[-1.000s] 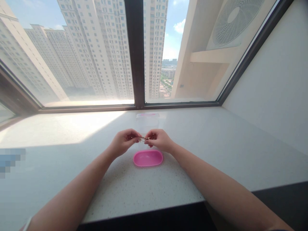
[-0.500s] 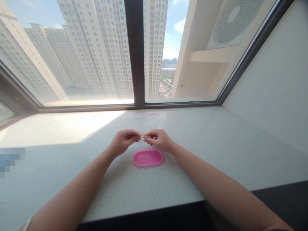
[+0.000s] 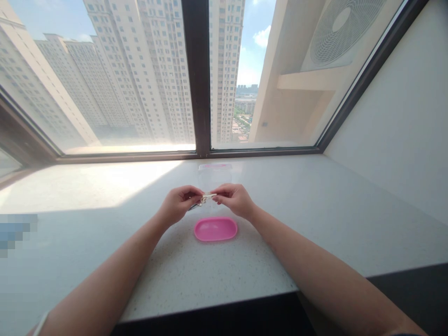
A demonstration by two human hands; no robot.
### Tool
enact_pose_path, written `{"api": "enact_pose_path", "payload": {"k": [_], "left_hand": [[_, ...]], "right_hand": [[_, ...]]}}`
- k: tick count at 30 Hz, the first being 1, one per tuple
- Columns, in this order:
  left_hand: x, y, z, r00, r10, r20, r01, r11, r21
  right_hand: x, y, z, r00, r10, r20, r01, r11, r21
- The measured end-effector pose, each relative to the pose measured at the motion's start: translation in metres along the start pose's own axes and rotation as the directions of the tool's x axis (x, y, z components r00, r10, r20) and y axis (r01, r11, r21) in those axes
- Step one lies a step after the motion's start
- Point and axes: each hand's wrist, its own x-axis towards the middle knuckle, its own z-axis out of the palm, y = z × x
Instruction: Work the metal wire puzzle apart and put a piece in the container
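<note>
My left hand [image 3: 179, 205] and my right hand [image 3: 234, 199] meet above a pale stone sill [image 3: 315, 210], both pinched on a small metal object [image 3: 205, 199] that spans the gap between their fingertips. It looks like a clip or ring of thin wire; I cannot make out more. Just below the hands a pink oval lid [image 3: 215, 228] lies flat on the sill. Behind the hands stands a clear plastic container [image 3: 215, 172] with a pink rim, partly hidden by my fingers.
A wide window with a dark frame [image 3: 196, 79] runs along the back of the sill, with tower blocks outside. A white wall [image 3: 395, 121] closes the right side. The sill's front edge drops to a dark surface [image 3: 413, 289]. A blurred patch sits at the left.
Both hands have risen slightly and tilted the small metal object, its right end now higher. The pink lid and the container have not moved.
</note>
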Motion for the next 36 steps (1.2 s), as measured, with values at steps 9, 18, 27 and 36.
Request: {"api": "enact_pose_path", "payload": {"k": [9, 18, 27, 36], "left_hand": [[0.001, -0.001, -0.007, 0.997, 0.006, -0.073, 0.004, 0.991, 0.132], [0.004, -0.009, -0.020, 0.981, 0.092, -0.172, 0.020, 0.828, 0.561], [0.005, -0.010, -0.024, 0.986, 0.067, -0.152, 0.046, 0.766, 0.641], [0.007, -0.015, -0.025, 0.991, 0.043, -0.130, 0.057, 0.735, 0.676]], "right_hand": [[0.010, 0.001, -0.027, 0.946, -0.131, -0.297, 0.068, 0.975, -0.213], [0.016, 0.012, -0.036, 0.865, -0.189, -0.465, 0.014, 0.935, -0.354], [0.017, 0.021, -0.036, 0.911, -0.167, -0.377, -0.001, 0.913, -0.408], [0.013, 0.015, -0.033, 0.939, -0.064, -0.339, -0.107, 0.879, -0.464]]}}
